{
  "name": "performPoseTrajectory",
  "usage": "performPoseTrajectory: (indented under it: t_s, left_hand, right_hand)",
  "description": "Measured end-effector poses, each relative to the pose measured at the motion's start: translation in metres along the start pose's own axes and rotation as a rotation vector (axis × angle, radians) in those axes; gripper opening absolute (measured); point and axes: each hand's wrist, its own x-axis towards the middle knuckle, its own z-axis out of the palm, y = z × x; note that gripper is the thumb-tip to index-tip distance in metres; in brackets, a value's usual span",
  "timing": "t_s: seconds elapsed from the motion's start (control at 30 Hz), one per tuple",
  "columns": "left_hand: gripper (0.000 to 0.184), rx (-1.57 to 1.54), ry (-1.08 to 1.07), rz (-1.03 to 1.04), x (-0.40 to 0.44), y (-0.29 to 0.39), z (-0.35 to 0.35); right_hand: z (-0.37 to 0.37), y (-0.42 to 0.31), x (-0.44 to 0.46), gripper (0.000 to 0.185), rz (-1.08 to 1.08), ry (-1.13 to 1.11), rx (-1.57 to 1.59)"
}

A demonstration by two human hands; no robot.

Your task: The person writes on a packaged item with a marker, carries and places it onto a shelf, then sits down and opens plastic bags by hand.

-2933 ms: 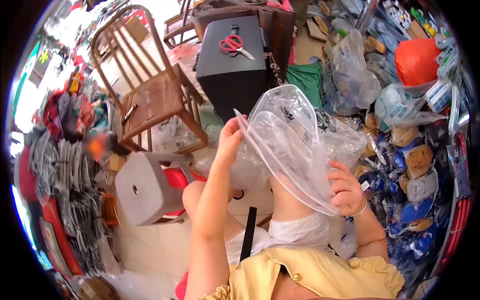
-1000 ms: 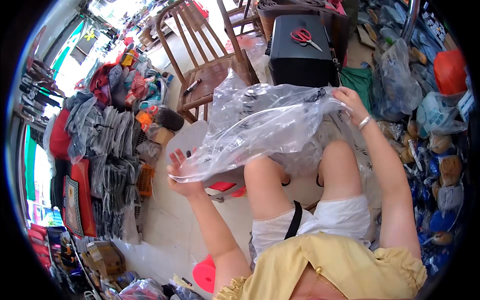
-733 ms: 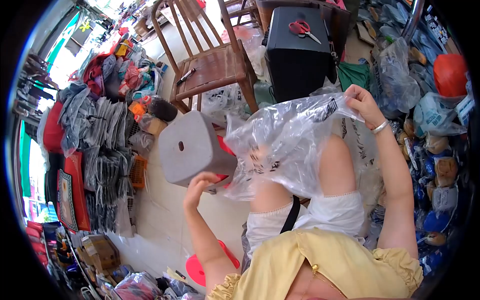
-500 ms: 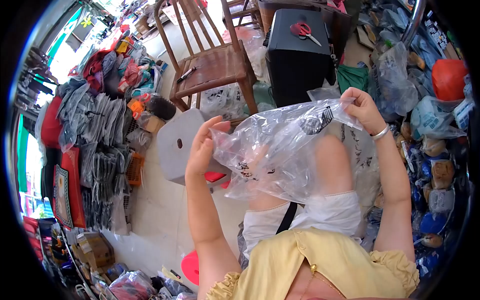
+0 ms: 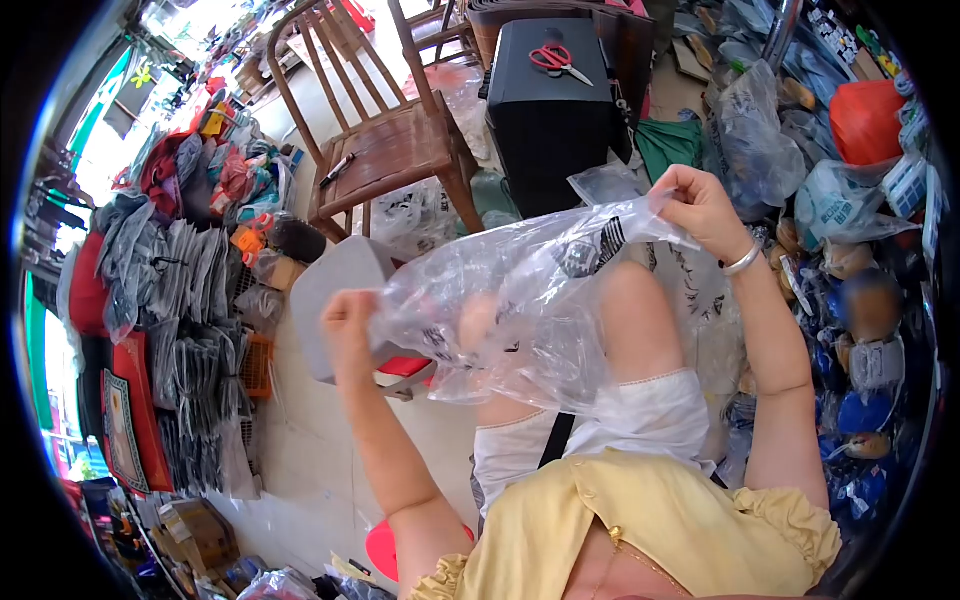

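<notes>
A clear plastic bag (image 5: pixel 530 300) with dark printing is stretched out over my knees. Its left edge is pinched in my left hand (image 5: pixel 350 318), which is slightly blurred and lies over the grey stool (image 5: pixel 325 300). My right hand (image 5: pixel 700 212), with a bracelet at the wrist, grips the bag's upper right corner between thumb and fingers. Beyond the bag, red-handled scissors (image 5: pixel 560 64) lie on top of a black box (image 5: pixel 550 120).
A wooden chair (image 5: pixel 385 155) with a pen (image 5: pixel 337 170) on its seat is ahead to the left. Stacks of bagged goods (image 5: pixel 195 370) line the left. Bagged items and a red bag (image 5: pixel 866 122) fill the right. A red stool (image 5: pixel 385 550) is partly visible below.
The left hand let go of the bag's edge, then took hold of it again and moved left, spreading the bag wider. The right hand kept its hold. The view has shifted slightly.
</notes>
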Motion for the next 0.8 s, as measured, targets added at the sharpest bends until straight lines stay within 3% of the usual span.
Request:
performPoseTrajectory:
  t_s: [0.07, 0.23, 0.3, 0.33, 0.4, 0.5, 0.53, 0.6, 0.67, 0.7, 0.77, 0.8]
  left_hand:
    - [0.02, -0.073, 0.344, 0.211, 0.003, 0.006, -0.018]
    - [0.022, -0.064, 0.421, 0.43, 0.018, 0.04, 0.001]
    - [0.022, -0.064, 0.44, 0.499, 0.021, 0.052, 0.006]
    - [0.024, -0.01, 0.405, 0.528, 0.02, 0.057, 0.006]
    - [0.025, 0.045, 0.377, 0.55, 0.016, 0.072, 0.012]
    - [0.022, 0.115, 0.22, 0.635, 0.011, 0.093, 0.037]
    - [0.015, 0.185, 0.212, 0.696, 0.007, 0.098, 0.051]
    - [0.011, 0.248, 0.136, 0.78, -0.003, 0.11, 0.082]
    - [0.015, 0.324, 0.029, 0.915, -0.014, 0.108, 0.103]
    - [0.017, 0.289, -0.025, 1.1, -0.012, 0.107, 0.112]
    - [0.025, 0.343, 0.096, 1.18, -0.022, 0.107, 0.106]
    - [0.031, 0.425, 0.196, 1.232, -0.023, 0.102, 0.09]
  right_hand:
    - [-0.007, 0.002, 0.0, 0.012, 0.055, -0.018, -0.012]
    - [-0.016, -0.003, 0.006, 0.016, 0.157, -0.108, -0.109]
    - [-0.023, -0.019, 0.002, 0.022, 0.072, 0.012, -0.28]
    - [-0.026, -0.025, 0.005, 0.035, -0.034, 0.097, -0.391]
    - [-0.023, -0.06, -0.001, 0.049, -0.054, 0.205, -1.004]
    - [0.033, -0.108, -0.004, 0.058, -0.13, 0.001, -0.998]
    - [0.049, -0.102, -0.001, 0.059, -0.302, -0.042, -1.038]
    - [0.087, -0.084, 0.004, 0.053, -0.55, -0.081, -1.061]
    - [0.109, -0.076, 0.01, 0.046, -0.633, -0.083, -1.049]
    - [0.114, -0.071, 0.014, 0.036, -0.743, -0.038, -0.999]
    - [0.116, -0.072, 0.014, 0.009, -0.872, 0.024, -0.889]
    - [0.111, -0.073, 0.011, 0.009, -0.876, 0.01, -0.885]
